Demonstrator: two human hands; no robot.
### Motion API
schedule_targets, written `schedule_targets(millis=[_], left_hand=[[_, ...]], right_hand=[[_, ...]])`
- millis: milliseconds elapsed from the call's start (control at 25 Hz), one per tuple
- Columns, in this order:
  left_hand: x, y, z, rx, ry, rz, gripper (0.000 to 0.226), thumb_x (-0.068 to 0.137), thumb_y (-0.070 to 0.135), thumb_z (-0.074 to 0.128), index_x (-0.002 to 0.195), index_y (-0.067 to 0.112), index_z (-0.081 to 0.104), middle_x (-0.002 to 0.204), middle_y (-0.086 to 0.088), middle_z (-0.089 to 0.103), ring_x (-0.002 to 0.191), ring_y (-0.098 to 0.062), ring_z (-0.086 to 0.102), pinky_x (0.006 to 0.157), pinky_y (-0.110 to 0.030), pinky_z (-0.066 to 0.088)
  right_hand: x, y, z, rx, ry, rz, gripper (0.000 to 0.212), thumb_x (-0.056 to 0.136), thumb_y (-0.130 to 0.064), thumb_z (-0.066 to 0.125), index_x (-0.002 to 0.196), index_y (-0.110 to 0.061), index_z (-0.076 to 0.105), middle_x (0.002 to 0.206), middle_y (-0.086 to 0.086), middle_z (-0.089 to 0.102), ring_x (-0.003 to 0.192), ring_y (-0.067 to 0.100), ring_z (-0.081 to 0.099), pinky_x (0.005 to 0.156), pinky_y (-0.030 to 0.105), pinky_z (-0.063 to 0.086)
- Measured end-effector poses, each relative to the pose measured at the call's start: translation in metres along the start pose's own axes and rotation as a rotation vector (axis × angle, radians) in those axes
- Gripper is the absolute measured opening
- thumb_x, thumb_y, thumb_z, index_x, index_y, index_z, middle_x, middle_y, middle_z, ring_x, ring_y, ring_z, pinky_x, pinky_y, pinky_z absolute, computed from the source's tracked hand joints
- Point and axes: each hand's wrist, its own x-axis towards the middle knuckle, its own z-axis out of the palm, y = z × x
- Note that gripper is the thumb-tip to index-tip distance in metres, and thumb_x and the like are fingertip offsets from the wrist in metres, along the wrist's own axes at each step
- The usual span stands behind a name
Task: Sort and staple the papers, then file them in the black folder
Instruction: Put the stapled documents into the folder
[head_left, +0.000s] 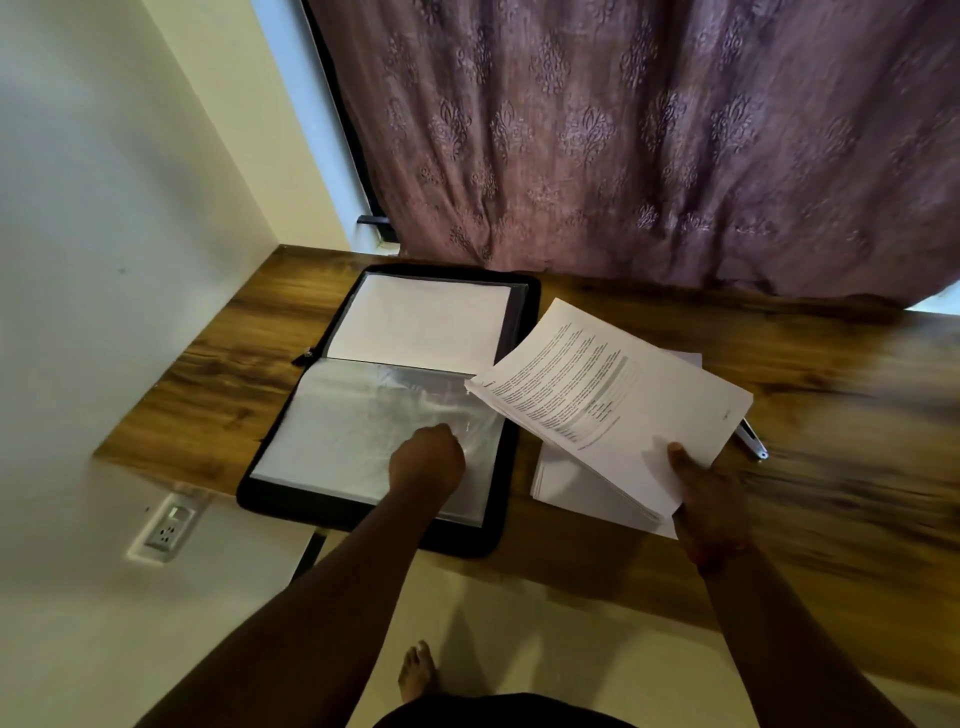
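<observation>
Dark-grained wooden desk (218, 395) against a pale cream wall (104, 208); mauve embossed curtain (649, 145) behind; white wall socket (167, 527) below; beige floor (561, 634).

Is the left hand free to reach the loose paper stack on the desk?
Probably not yet: the left hand is busy gripping a folder sleeve, and the raised papers in the right hand overhang that stack.
</observation>
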Motion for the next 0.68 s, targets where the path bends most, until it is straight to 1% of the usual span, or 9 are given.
schedule_targets(millis=[120, 240, 320, 400, 480, 520, 560, 640, 680], left_hand=[[-0.001, -0.002, 0.004, -0.002, -0.055, 0.037, 0.022, 0.092, 0.026, 0.048, 0.108, 0.012, 0.054, 0.111, -0.01, 0.063, 0.1, -0.032, 0.062, 0.085, -0.038, 0.05], [-0.006, -0.001, 0.005, -0.058, -0.096, 0.054, 0.03, 0.085, 0.024, 0.053, 0.112, 0.012, 0.047, 0.108, -0.009, 0.062, 0.098, -0.033, 0.062, 0.081, -0.038, 0.051], [-0.01, -0.002, 0.008, -0.078, -0.119, 0.054, 0.033, 0.082, 0.023, 0.054, 0.113, 0.014, 0.045, 0.11, -0.008, 0.06, 0.101, -0.034, 0.061, 0.082, -0.038, 0.049], [-0.015, -0.004, 0.012, -0.097, -0.128, 0.059, 0.029, 0.082, 0.023, 0.052, 0.109, 0.015, 0.045, 0.111, -0.007, 0.058, 0.103, -0.034, 0.06, 0.08, -0.037, 0.046], [-0.019, -0.008, 0.015, -0.151, -0.101, 0.044, 0.022, 0.085, 0.023, 0.05, 0.104, 0.014, 0.047, 0.107, -0.008, 0.059, 0.099, -0.034, 0.06, 0.077, -0.036, 0.045], [-0.019, -0.01, 0.016, -0.19, -0.078, 0.022, 0.019, 0.087, 0.023, 0.048, 0.102, 0.013, 0.048, 0.104, -0.009, 0.061, 0.095, -0.034, 0.061, 0.076, -0.037, 0.047], [-0.018, -0.013, 0.017, -0.228, -0.057, -0.009, 0.017, 0.089, 0.023, 0.045, 0.101, 0.011, 0.049, 0.101, -0.01, 0.063, 0.09, -0.032, 0.061, 0.076, -0.038, 0.049], [-0.017, -0.015, 0.017, -0.274, -0.016, -0.063, 0.021, 0.094, 0.022, 0.041, 0.104, 0.008, 0.052, 0.097, -0.012, 0.065, 0.086, -0.031, 0.062, 0.076, -0.039, 0.051], [-0.016, -0.016, 0.017, -0.283, 0.001, -0.075, 0.023, 0.096, 0.023, 0.041, 0.107, 0.006, 0.053, 0.098, -0.013, 0.065, 0.087, -0.031, 0.062, 0.076, -0.038, 0.051]], right_hand=[[-0.007, 0.001, -0.002, 0.03, 0.013, -0.051, 0.041, 0.095, -0.023, 0.059, 0.134, -0.013, 0.05, 0.125, 0.01, 0.061, 0.108, 0.027, 0.061, 0.079, 0.038, 0.055], [-0.019, -0.001, -0.005, 0.001, -0.02, -0.077, 0.038, 0.095, -0.025, 0.057, 0.132, -0.018, 0.05, 0.121, 0.008, 0.062, 0.109, 0.028, 0.062, 0.082, 0.043, 0.056], [-0.029, 0.001, -0.011, 0.0, -0.029, -0.054, 0.037, 0.095, -0.026, 0.058, 0.131, -0.018, 0.051, 0.118, 0.008, 0.063, 0.107, 0.029, 0.063, 0.083, 0.047, 0.056], [-0.041, 0.003, -0.017, 0.0, -0.046, -0.038, 0.038, 0.091, -0.032, 0.064, 0.127, -0.021, 0.054, 0.117, 0.007, 0.066, 0.106, 0.03, 0.065, 0.087, 0.052, 0.054], [-0.052, 0.006, -0.021, -0.034, -0.041, -0.042, 0.054, 0.08, -0.047, 0.072, 0.124, -0.022, 0.055, 0.115, 0.007, 0.067, 0.105, 0.031, 0.066, 0.086, 0.054, 0.055], [-0.057, 0.008, -0.023, -0.049, -0.042, -0.042, 0.061, 0.076, -0.05, 0.073, 0.126, -0.02, 0.054, 0.114, 0.009, 0.067, 0.104, 0.032, 0.066, 0.082, 0.051, 0.057], [-0.06, 0.011, -0.024, -0.056, -0.037, -0.043, 0.059, 0.08, -0.047, 0.073, 0.127, -0.016, 0.053, 0.112, 0.01, 0.066, 0.101, 0.032, 0.066, 0.074, 0.044, 0.06], [-0.067, 0.013, -0.025, -0.021, -0.025, -0.032, 0.039, 0.093, -0.027, 0.061, 0.127, -0.012, 0.051, 0.108, 0.01, 0.066, 0.096, 0.029, 0.066, 0.06, 0.03, 0.06], [-0.07, 0.014, -0.026, 0.003, -0.021, -0.021, 0.034, 0.095, -0.019, 0.056, 0.128, -0.012, 0.051, 0.108, 0.009, 0.066, 0.095, 0.028, 0.066, 0.057, 0.028, 0.059]])
